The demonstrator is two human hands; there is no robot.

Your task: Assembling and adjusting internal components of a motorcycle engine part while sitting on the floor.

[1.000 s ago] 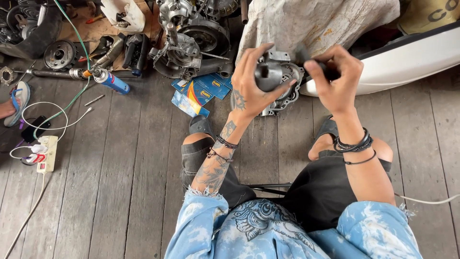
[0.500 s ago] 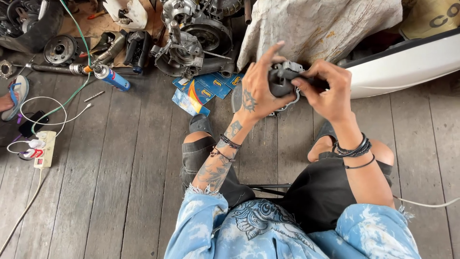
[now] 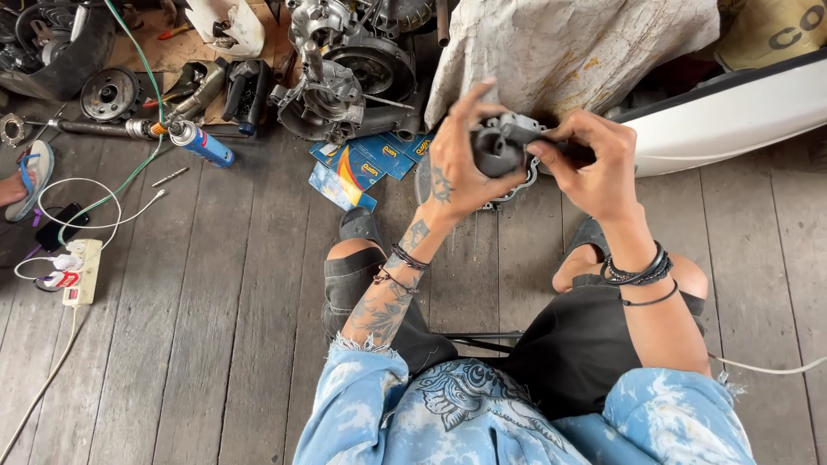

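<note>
I hold a small grey metal engine part (image 3: pixel 504 145) up in front of me with both hands. My left hand (image 3: pixel 458 164) cups it from the left, fingers spread around its round body. My right hand (image 3: pixel 587 162) pinches its right side, thumb and fingers closed on it. Beneath the part, a round metal cover plate (image 3: pixel 515 188) lies on the wooden floor. My knees and black shorts are below the hands.
An engine block (image 3: pixel 345 73) stands on the floor at the back, small blue boxes (image 3: pixel 362 164) in front of it. A blue spray can (image 3: pixel 202 145), tools and metal parts lie back left. A white power strip (image 3: pixel 82 271) with cables sits left. A white curved body panel (image 3: pixel 732 116) is right.
The engine part has been turned in my hands and shifted a little right. My left fingers have spread wider around it.
</note>
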